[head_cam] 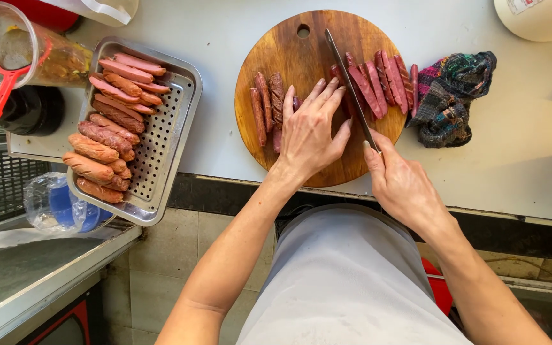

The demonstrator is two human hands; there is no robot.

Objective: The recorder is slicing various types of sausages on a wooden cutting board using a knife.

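On the round cutting board [301, 48], left hand [308, 131] presses a sausage [296, 102] flat; right hand [398, 182] grips the knife [351, 86]. Advisable: keep fingertips [327, 96] curled clear of the blade.

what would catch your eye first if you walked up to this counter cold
The round wooden cutting board at the middle, where the right hand holds a long knife over dark red sausage pieces while the left hand presses down beside the blade. Next, the perforated metal tray on the left, lined with sausages. A dark multicoloured cloth lies bunched right of the board.
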